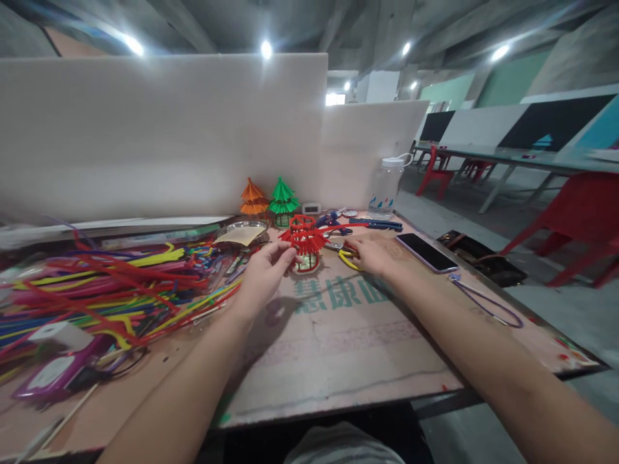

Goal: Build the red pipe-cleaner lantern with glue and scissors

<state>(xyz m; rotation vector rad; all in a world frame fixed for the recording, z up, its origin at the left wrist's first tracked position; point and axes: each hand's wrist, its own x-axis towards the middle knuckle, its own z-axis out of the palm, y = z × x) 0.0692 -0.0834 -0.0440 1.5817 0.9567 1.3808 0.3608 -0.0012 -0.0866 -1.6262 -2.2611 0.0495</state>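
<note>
My left hand [269, 265] pinches the left side of a small red pagoda-like model [304, 240], built from fuzzy craft stems, with a fringed roof and an open frame below. A red strip [345, 226] reaches from the model toward the right. My right hand [368, 256] lies on the table with its fingers closed on yellow-handled scissors [347, 259], whose metal blades point toward the model. Behind stand an orange tiered model [253, 198] and a green one [282, 198].
Many coloured craft stems [130, 283] are heaped at left, beside a purple device [62, 374]. A phone [426, 252] with a cord lies at right. A water bottle [384, 187], dark-handled pliers [380, 224] and a metal dish [242, 230] stand or lie toward the white partition [159, 135].
</note>
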